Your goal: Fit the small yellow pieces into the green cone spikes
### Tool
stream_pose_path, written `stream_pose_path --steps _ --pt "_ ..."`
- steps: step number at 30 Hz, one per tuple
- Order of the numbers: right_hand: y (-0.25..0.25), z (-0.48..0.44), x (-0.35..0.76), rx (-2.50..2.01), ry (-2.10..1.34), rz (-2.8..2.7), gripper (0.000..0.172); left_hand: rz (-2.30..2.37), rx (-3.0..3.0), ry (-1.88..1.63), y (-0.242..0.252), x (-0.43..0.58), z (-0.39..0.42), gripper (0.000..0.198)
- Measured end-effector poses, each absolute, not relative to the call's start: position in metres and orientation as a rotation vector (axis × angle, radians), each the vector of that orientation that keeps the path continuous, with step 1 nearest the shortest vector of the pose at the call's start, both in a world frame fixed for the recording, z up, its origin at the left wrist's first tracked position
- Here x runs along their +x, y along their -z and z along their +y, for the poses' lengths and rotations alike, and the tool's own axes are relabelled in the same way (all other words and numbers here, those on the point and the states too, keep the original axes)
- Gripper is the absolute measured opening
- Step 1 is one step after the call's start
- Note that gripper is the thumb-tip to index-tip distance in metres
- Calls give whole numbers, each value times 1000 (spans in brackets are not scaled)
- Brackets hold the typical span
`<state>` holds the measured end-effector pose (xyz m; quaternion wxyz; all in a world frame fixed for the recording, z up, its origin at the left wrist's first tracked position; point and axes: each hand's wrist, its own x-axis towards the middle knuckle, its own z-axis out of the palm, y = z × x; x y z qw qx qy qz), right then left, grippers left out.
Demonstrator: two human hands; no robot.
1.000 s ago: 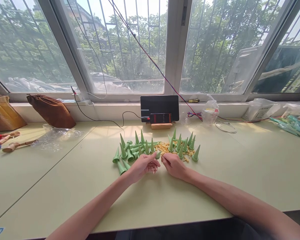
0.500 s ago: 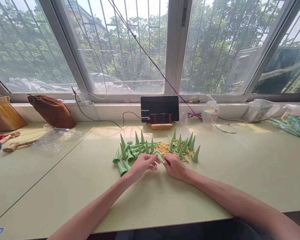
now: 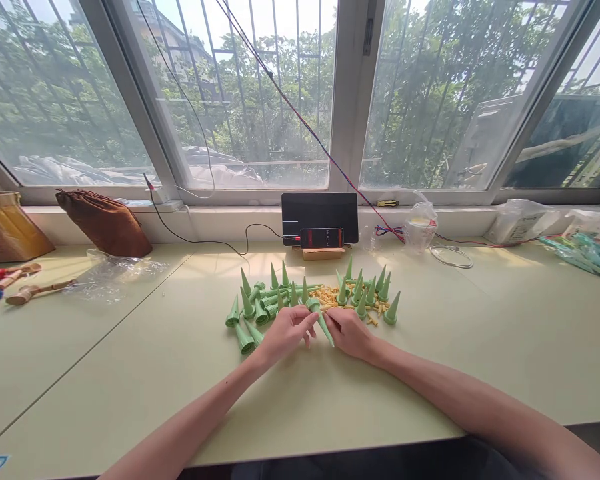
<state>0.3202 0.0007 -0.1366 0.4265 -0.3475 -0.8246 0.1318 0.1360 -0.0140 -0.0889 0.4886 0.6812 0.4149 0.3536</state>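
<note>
A green plastic cone [image 3: 321,320] lies slanted between my two hands, wide end up and tip pointing toward me. My left hand [image 3: 286,331] pinches it near the wide end and my right hand [image 3: 349,332] grips it from the other side. Just beyond my hands, several more green cones [image 3: 260,303] stand or lie in a cluster on the pale green table [image 3: 145,360]. A heap of small yellow pieces [image 3: 327,295] sits among them, with more upright cones [image 3: 375,293] on its right.
A phone on a wooden stand [image 3: 322,241] sits before a dark tablet [image 3: 319,211] at the sill. At left are a brown pouch [image 3: 105,222], crumpled clear plastic [image 3: 115,270], wooden toys [image 3: 23,283] and a cardboard box [image 3: 5,227]. Plastic bags [image 3: 520,220] and a cable coil [image 3: 450,255] lie at right.
The cone between my hands has swung round: its tip now points down toward me and more of its length shows. Both hands stayed in about the same place.
</note>
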Motion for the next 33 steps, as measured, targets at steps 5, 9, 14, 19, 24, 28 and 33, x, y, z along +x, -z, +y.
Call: stream_pose_path --steps 5,9,14,19,24,28,33 --pt "137 1 321 -879 -323 -2061 34 1029 1723 -898 91 137 -15 43" --pt "138 2 321 -881 -320 -2066 34 1066 1765 -941 93 138 -16 42" --pt "138 1 321 -871 -309 -2073 34 1116 1861 -965 97 139 -17 37" --pt "137 1 321 -870 -300 -2076 33 1126 1960 -987 97 140 -18 35" --pt "137 1 320 -869 -306 -2059 34 1137 2056 -1009 95 140 -19 32" --pt "137 0 320 -863 -314 -2050 34 1140 2129 -1036 98 139 -20 29" --pt "137 -1 321 -843 -331 -2039 33 1126 2248 -1035 99 138 -20 26"
